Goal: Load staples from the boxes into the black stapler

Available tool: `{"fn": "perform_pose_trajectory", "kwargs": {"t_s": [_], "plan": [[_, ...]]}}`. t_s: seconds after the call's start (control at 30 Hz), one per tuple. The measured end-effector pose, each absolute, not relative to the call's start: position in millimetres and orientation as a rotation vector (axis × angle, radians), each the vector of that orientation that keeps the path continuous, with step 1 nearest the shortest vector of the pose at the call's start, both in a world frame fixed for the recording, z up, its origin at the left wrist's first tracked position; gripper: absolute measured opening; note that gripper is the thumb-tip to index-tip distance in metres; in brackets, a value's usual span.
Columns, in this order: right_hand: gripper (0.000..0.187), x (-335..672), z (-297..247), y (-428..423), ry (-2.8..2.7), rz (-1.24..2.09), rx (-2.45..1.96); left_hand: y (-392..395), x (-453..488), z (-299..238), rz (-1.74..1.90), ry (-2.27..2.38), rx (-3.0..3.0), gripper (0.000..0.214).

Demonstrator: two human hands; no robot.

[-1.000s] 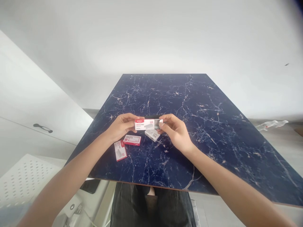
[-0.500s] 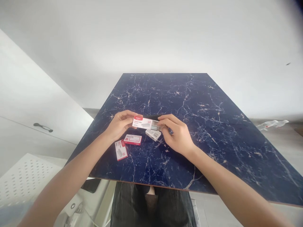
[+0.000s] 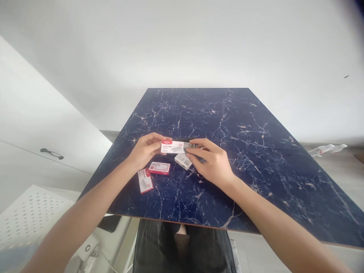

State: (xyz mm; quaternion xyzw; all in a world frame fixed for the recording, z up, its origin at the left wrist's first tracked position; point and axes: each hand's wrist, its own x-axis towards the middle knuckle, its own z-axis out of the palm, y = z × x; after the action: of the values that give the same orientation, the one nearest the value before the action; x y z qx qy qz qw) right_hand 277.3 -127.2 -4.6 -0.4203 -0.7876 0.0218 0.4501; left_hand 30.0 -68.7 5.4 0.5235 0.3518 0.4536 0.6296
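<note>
My left hand pinches the left end of a white and red staple box, raised above the table with its printed face toward me. From its right end a grey inner part pokes out, probably the tray with staples. My right hand has its thumb and fingers closed around that end, hiding some of it. Just below sits a white staple box with a barcode. Lower left on the table lie a staple box with a red edge and another staple box, touching or nearly so.
The dark blue marble-patterned table ends at a front edge close to my lap. A white cabinet with a dark handle stands left. At lower left is a perforated white panel. A clear plastic item lies beyond the table's right side.
My right fingers have shifted slightly left over the box's right end, and less of the inner part sticks out. The held box has moved a little right. The other boxes lie unmoved.
</note>
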Motion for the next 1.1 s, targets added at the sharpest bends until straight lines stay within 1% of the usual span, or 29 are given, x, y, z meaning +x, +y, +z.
{"fn": "perform_pose_trajectory", "kwargs": {"t_s": [0.13,0.3,0.4,0.5,0.6,0.67,0.73,0.83,0.93,1.1], "plan": [[0.016,277.0,-5.3,-127.0,-1.944,0.056,-1.061,-68.7,30.2,5.2,1.038,0.828,1.207,0.016],[0.017,276.8,-6.7,-126.0,-2.030,0.144,-1.094,-68.7,30.1,5.9,1.023,0.860,1.234,0.018],[0.013,276.1,-4.8,-126.0,-1.990,0.263,-1.099,-68.9,30.2,6.0,1.003,0.894,1.264,0.017],[0.008,276.3,0.2,-126.6,-1.933,0.470,-1.117,-69.0,30.8,5.0,0.994,0.934,1.280,0.017],[0.009,277.9,4.5,-127.3,-1.902,0.636,-1.122,-69.3,31.8,4.2,0.975,0.961,1.298,0.018],[0.011,278.6,5.3,-127.7,-1.890,0.665,-1.120,-69.7,32.5,4.6,0.969,0.957,1.306,0.019],[0.012,278.4,4.5,-128.0,-1.897,0.636,-1.120,-70.1,33.0,5.5,0.972,0.937,1.302,0.018],[0.010,276.8,2.1,-128.5,-1.934,0.453,-1.117,-70.6,32.9,6.1,0.973,0.920,1.300,0.018],[0.015,275.8,0.8,-128.6,-1.953,0.286,-1.121,-70.6,31.8,4.8,0.967,0.929,1.333,0.020],[0.010,278.4,0.6,-127.6,-1.992,0.243,-1.181,-70.0,29.7,1.5,0.986,0.940,1.424,0.023]]}}
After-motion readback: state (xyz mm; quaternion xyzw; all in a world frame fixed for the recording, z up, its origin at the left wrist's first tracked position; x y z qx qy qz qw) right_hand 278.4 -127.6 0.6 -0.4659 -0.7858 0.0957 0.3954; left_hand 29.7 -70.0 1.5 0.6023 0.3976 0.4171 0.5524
